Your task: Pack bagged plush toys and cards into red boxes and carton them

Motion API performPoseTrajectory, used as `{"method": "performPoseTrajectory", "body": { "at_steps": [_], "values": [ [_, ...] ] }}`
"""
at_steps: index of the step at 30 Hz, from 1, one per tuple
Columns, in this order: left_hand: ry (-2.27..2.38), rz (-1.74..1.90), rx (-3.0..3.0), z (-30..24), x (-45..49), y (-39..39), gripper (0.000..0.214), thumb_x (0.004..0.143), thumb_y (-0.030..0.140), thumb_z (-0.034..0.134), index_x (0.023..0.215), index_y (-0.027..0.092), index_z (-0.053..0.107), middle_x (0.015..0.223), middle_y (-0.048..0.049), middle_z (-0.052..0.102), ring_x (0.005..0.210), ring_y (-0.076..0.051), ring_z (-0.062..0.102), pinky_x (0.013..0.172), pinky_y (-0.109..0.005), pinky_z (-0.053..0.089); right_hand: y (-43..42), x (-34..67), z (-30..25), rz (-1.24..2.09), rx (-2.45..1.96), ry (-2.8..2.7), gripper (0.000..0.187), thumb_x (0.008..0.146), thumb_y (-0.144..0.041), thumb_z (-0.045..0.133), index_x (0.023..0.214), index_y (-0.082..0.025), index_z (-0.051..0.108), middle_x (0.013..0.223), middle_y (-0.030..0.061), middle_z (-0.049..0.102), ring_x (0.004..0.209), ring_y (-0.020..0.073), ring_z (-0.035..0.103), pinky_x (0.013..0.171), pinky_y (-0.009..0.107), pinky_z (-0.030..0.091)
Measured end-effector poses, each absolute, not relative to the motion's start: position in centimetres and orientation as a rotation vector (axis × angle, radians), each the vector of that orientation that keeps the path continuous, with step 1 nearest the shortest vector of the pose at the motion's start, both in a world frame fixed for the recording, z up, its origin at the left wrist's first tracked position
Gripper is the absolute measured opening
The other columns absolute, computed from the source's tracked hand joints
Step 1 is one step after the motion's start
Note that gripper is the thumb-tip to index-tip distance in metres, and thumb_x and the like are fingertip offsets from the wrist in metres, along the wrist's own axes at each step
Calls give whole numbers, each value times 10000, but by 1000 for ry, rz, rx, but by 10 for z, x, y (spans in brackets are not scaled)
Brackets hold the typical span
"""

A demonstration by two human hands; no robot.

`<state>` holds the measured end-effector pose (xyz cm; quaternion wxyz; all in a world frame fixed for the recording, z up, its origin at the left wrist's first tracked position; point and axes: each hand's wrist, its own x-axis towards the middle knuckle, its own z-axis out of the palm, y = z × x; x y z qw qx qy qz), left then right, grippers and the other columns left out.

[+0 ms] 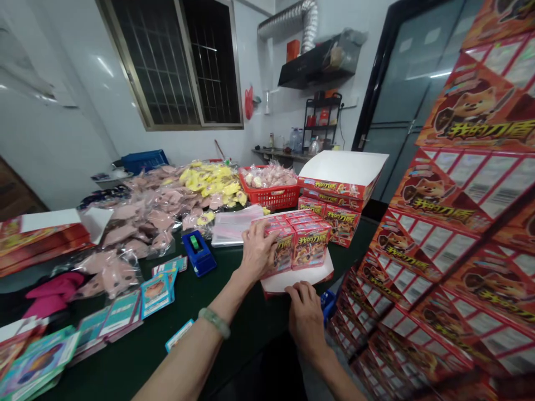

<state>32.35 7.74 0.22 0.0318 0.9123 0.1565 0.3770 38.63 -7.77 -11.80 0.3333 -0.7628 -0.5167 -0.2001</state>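
Note:
Small red printed boxes [310, 249] stand packed in rows on a cardboard display carton with a white inner flap [288, 280]. My left hand [258, 250], with a pale green bangle on its wrist, is closed around the near left corner of the small boxes. At the flap's near edge, my right hand [304, 306] has its fingers bent over the cardboard; its thumb is hidden. Behind the small boxes, a stack of red display cartons [334, 189] has a white lid raised on top. Clear plastic sleeves [236, 223] lie left of my left hand.
Bagged pink pieces [137, 223] and yellow pieces [213, 181] heap across the dark table. A red basket [273, 196] stands behind. A blue tape dispenser [198, 253] and card stacks [121, 312] lie left. Tall piles of printed cartons [451, 200] rise close on the right.

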Motion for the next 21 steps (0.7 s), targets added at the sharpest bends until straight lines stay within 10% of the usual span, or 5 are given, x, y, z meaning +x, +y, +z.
{"method": "performPoseTrajectory", "body": {
  "at_steps": [8,13,21],
  "values": [
    [700,1081,2852,29,260,52,641,767,400,614,1347,226,405,1358,-144,432,1227,-311,377,891,-474,389,-97,377,-76,-690,-1670,-1269,355,867,-267,485,1186,-117,530,1068,170,616,999,295,571,873,448,444],
    [1452,1176,2633,6,101,53,242,854,333,511,1044,242,628,1054,-48,651,992,-170,570,879,-321,441,-65,304,-35,-473,-1414,-1499,145,864,-301,545,824,-186,624,675,28,661,577,153,620,613,248,473],
    [2272,931,2212,-63,-127,45,224,823,265,518,960,184,675,1219,-160,588,1184,-409,467,865,-576,417,82,102,-2,515,-1067,-2050,297,929,-214,339,1119,-135,553,838,49,679,746,130,648,683,214,485]
  ]
}}
